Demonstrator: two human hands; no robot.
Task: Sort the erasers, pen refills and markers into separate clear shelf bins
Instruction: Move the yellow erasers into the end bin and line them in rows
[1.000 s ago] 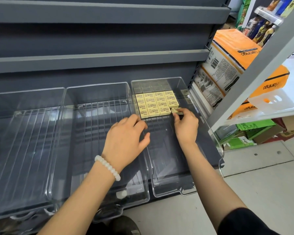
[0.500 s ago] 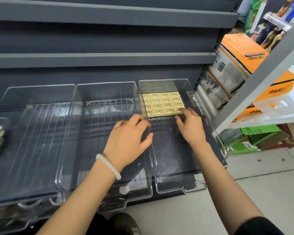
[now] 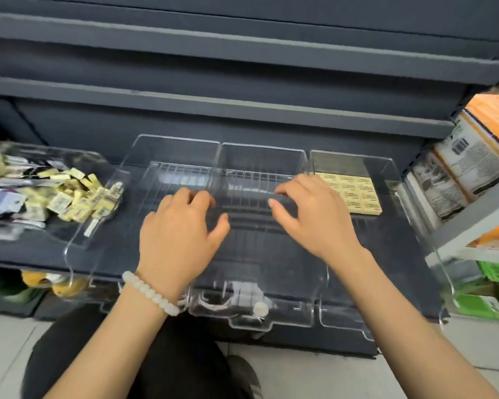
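A person's left hand [image 3: 179, 240], a white bead bracelet [image 3: 150, 292] at the wrist, hovers palm down over the clear bins on a dark grey shelf [image 3: 242, 108]; its fingers are loosely bent and hold nothing. The right hand [image 3: 314, 214] hangs beside it over the middle bin [image 3: 260, 156], fingers likewise relaxed and grasping nothing, thumb pointing toward the left hand. Whether either hand touches the plastic cannot be told.

3 clear bins stand side by side on the shelf, their front lips jutting past its edge. The left bin [image 3: 170, 148] and the middle bin show only their ribbed floors. In the right bin [image 3: 355, 165], yellow erasers [image 3: 355, 194] lie packed flat in neat rows against the back wall, just right of the right hand.

Further left, a 4th clear tray [image 3: 81, 240] holds a loose, blurred heap: more small yellow erasers [image 3: 75, 197] tumbled together with dark and silvery packets [image 3: 3, 203] whose contents cannot be made out.

At far right, orange-and-white packs [image 3: 478, 156] are stacked on a neighbouring light grey rack [image 3: 473, 220], with green boxes [image 3: 496, 286] below them. The person's dark-trousered knees [image 3: 144, 355] and a shoe [image 3: 242, 375] show at the bottom, over a pale tiled floor [image 3: 343, 378].
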